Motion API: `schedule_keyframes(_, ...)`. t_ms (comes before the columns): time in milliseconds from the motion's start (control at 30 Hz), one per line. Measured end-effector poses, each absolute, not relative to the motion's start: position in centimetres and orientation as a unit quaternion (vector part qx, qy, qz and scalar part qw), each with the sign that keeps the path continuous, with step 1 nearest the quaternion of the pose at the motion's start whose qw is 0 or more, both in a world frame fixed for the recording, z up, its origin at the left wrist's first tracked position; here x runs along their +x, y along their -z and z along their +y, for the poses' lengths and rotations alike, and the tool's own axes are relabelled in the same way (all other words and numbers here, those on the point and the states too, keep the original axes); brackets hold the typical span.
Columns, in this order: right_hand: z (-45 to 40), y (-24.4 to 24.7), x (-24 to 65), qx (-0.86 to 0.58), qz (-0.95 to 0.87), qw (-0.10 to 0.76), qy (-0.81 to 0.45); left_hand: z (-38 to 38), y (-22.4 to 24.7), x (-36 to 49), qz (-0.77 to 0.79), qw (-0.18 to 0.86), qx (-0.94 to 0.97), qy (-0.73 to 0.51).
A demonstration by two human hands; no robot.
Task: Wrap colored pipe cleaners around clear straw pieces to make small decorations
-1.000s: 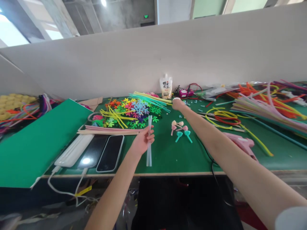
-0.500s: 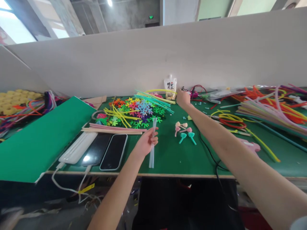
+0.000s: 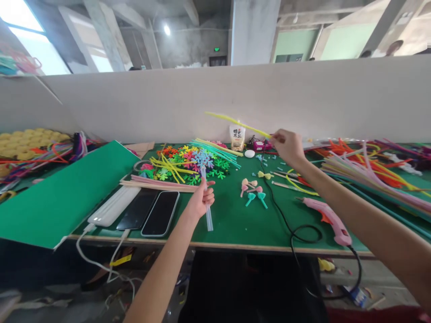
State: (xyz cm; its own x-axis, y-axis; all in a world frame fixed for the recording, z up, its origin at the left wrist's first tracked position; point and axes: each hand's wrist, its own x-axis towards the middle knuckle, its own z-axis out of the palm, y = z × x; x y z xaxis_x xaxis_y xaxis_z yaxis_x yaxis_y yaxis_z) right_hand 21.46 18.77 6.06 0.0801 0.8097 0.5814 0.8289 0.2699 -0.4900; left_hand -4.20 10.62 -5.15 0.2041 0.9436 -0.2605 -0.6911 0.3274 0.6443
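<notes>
Clear translucent sticks [image 3: 209, 218] are gripped in my left hand [image 3: 202, 197], over the green table just right of the phones. My right hand [image 3: 288, 144] is raised near the back and pinches one end of a yellow pipe cleaner [image 3: 232, 120], which stretches out to the left in front of the partition. Between my hands lie small pink and peach bent pieces [image 3: 244, 190] and two teal ones [image 3: 261, 200]. A yellow bow-shaped piece [image 3: 264, 175] lies behind them. A pile of coloured snowflake shapes [image 3: 202, 159] sits beyond my left hand, with pipe cleaners on it.
A pink glue gun [image 3: 328, 217] with a black cable lies under my right forearm. Two phones [image 3: 160, 214], a white power bank [image 3: 114, 206] and a green board [image 3: 67, 193] are at left. Pipe-cleaner bundles [image 3: 370, 175] cover the right side. A pouch [image 3: 237, 137] stands by the partition.
My right hand has lifted the yellow pipe cleaner and moved right. My left hand has shifted slightly left with the clear sticks. The view has tilted up, and the glue gun shows more fully.
</notes>
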Motion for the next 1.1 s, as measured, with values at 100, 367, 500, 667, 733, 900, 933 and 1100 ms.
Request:
schedule_keyframes(100, 13.9, -5.5, 22.5, -0.571, -0.692, 0.427, -0.116, 10.6, 4.9, -4.2, 0.310, 0.741, 0.202, -0.560)
schedule_keyframes(367, 5.2, 0.0, 21.4, -0.547, -0.693, 0.320, -0.343, 10.8, 4.9, -4.2, 0.322, 0.702, 0.221, -0.595)
schedule_keyframes(500, 4.1, 2.4, 20.0, -0.574, -0.730, 0.274, -0.251, 10.9, 5.1, -4.4, 0.342, 0.680, 0.216, -0.611)
schedule_keyframes(667, 3.9, 3.3, 19.2, -0.576, -0.751, 0.277, -0.166, 11.0, 5.5, -4.4, 0.365, 0.640, 0.216, -0.641)
schedule_keyframes(733, 4.0, 3.2, 19.1, -0.584, -0.741, 0.304, -0.132, 11.0, 5.6, -4.4, 0.377, 0.615, 0.214, -0.659)
schedule_keyframes(900, 3.8, 2.4, 19.9, -0.609, -0.689, 0.375, -0.113, 10.9, 5.4, -4.6, 0.381, 0.569, 0.214, -0.697)
schedule_keyframes(933, 3.8, 2.2, 20.3, -0.613, -0.680, 0.386, -0.113, 10.9, 5.3, -4.7, 0.375, 0.568, 0.218, -0.699)
schedule_keyframes(1100, 3.3, 1.5, 21.8, -0.618, -0.650, 0.420, -0.140, 10.4, 4.7, -4.7, 0.348, 0.598, 0.246, -0.679)
